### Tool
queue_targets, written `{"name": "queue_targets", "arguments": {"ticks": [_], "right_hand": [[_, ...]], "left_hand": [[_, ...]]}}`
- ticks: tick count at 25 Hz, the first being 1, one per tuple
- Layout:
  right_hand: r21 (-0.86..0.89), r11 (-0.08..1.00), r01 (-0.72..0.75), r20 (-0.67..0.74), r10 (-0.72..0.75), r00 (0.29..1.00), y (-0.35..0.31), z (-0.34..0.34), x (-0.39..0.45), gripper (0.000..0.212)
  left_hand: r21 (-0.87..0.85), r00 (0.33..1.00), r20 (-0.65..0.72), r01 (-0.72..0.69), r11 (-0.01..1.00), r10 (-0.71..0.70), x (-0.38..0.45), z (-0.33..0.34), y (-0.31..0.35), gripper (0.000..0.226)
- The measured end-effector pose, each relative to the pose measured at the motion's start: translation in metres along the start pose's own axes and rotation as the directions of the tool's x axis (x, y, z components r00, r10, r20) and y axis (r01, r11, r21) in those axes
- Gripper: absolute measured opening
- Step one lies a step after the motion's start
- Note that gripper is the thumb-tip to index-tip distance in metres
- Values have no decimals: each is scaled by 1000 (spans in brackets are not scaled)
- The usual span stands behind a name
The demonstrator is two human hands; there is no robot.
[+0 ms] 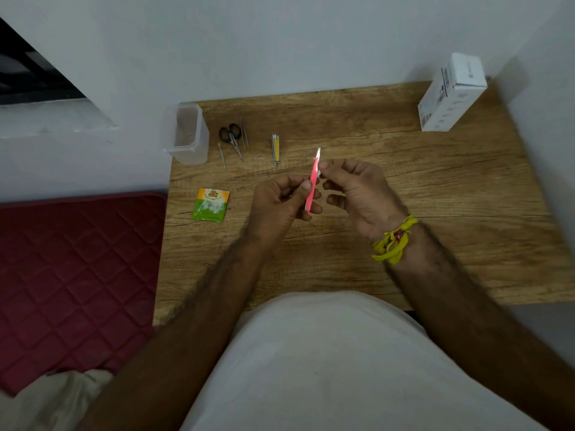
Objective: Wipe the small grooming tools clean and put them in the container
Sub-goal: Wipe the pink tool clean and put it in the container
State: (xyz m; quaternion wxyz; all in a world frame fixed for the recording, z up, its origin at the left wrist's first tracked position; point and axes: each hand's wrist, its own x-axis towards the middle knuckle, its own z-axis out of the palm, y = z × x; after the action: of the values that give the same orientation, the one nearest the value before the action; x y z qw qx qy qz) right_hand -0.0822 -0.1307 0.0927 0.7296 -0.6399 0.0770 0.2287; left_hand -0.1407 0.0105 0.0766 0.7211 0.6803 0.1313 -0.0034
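Observation:
Pink tweezers (313, 180) stand nearly upright above the middle of the wooden table (435, 188), tips up. My left hand (281, 202) grips their lower half. My right hand (357, 191) pinches them near the upper part; a small white bit shows at its fingertips, too small to identify. A clear plastic container (186, 135) stands open at the table's far left corner. Beside it lie small black-handled scissors (231, 136), thin metal tweezers (244, 132), a slim metal tool (222, 154) and a yellow nail clipper (275, 149).
A green and orange sachet (211, 204) lies left of my hands. A white carton (451, 94) stands at the far right corner against the wall. A red quilted mattress (74, 275) lies left of the table. Walls close in behind and to the right.

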Motion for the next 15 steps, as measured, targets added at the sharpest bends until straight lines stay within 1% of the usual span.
{"name": "queue_targets", "arguments": {"ticks": [2, 5, 8, 12, 15], "right_hand": [[3, 1000, 12, -11, -12, 1000, 0, 2, 2, 6], [-83, 996, 34, 41, -31, 999, 6, 0, 2, 12], [-48, 999, 21, 82, -17, 996, 7, -4, 3, 14], [-97, 994, 47, 139, -33, 990, 12, -7, 3, 28], [-93, 995, 36, 153, -21, 988, 10, -6, 5, 23]], "left_hand": [[-5, 1000, -13, 4, 1000, -4, 0, 0, 1, 20], [-55, 999, -24, 20, 998, -22, 1, -3, 6, 20], [-99, 999, -4, 50, 994, -51, 1, 0, 8, 17], [-156, 997, -4, 81, 984, -83, -1, 3, 8, 21], [-198, 994, 10, 111, 974, -111, -1, 1, 10, 16]]}}
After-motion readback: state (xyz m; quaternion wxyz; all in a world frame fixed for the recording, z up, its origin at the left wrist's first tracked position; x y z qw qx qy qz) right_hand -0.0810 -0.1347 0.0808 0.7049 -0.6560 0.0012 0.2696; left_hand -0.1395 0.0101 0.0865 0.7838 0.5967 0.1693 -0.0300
